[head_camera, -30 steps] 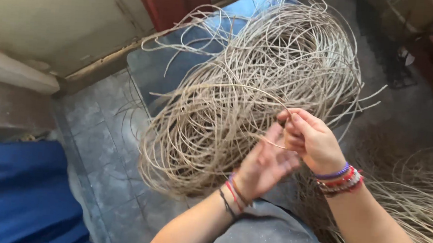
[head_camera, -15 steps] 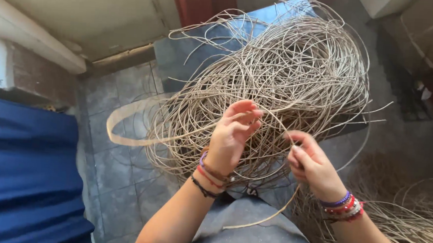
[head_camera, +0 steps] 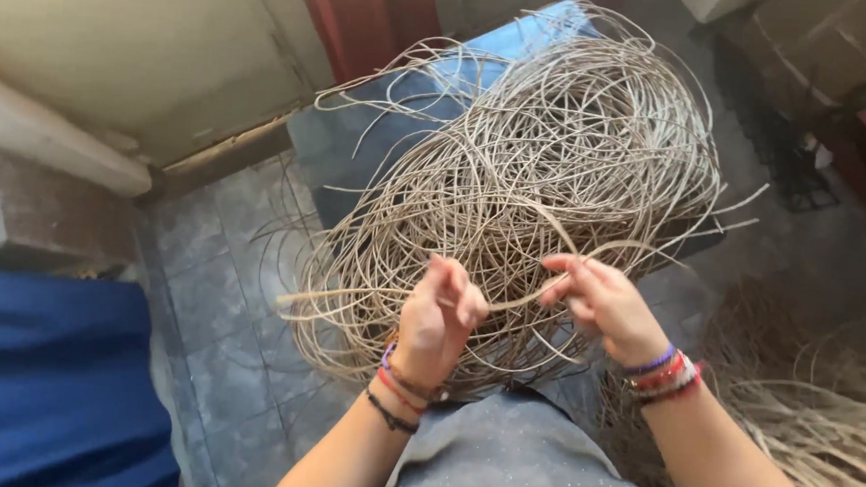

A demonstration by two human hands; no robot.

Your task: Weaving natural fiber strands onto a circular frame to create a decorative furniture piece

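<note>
While the tangled cane coil (head_camera: 547,180) crowds in front, left hand (head_camera: 435,319) and right hand (head_camera: 600,302) each grip one strand (head_camera: 516,301).

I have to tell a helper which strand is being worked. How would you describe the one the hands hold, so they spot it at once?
Start at the big tangled coil of tan cane over the blue-grey seat. At its near edge, the left hand and right hand pinch one strand between them. Unlike the thin round loops around it, it looks flatter and wider, running leftward past the coil's edge.

Soft daylight — slight motion blur
</note>
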